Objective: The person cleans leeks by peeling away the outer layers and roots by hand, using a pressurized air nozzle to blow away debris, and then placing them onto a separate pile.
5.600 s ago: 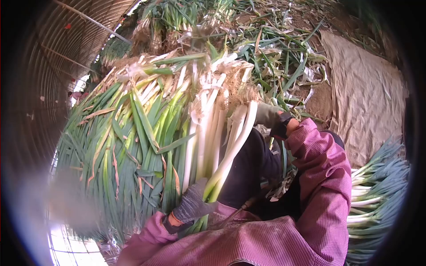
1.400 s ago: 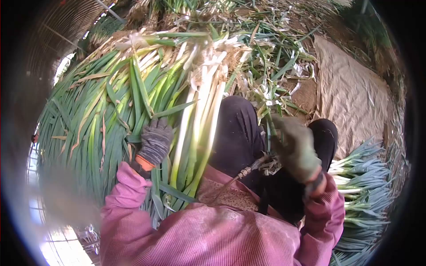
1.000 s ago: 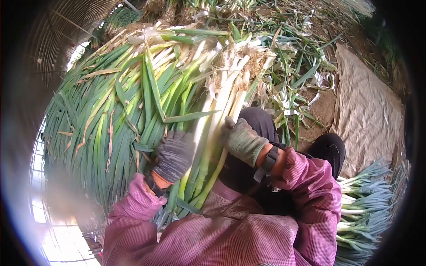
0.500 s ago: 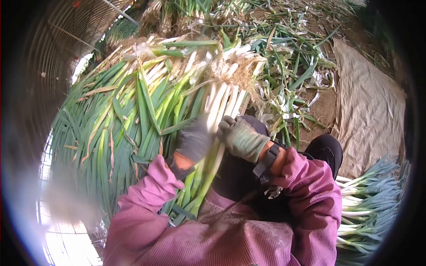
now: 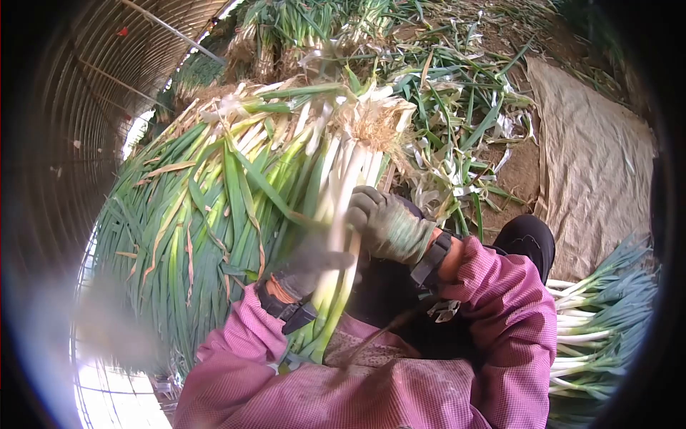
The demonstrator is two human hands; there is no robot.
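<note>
Right hand, in a grey-green glove: fingers curled shut on the right side of the front green onions, on the white shafts below the root ends. Left hand, dark grey glove: motion-blurred, lies across the same shafts a bit lower; can't tell if it's open or closed. Dark wristbands on both wrists, pink checked sleeves behind them.

Front green onions run lengthwise: shaggy roots at the far end, white shafts in the middle, green parts toward the pink checked apron. They sit at the right edge of a big untrimmed heap, with long green leaves, some dried brown, spread left and toward the wearer. Dark-trousered knee to the right of the right hand.

Further out: leaf scraps scattered over brown soil beyond the knees. Beige cloth sheet flat on the ground at right. Near its lower end, a stack of clean onions, white ends facing left, leaves right. Far side has more rooted bunches. Ribbed, curved greenhouse wall at upper left.
</note>
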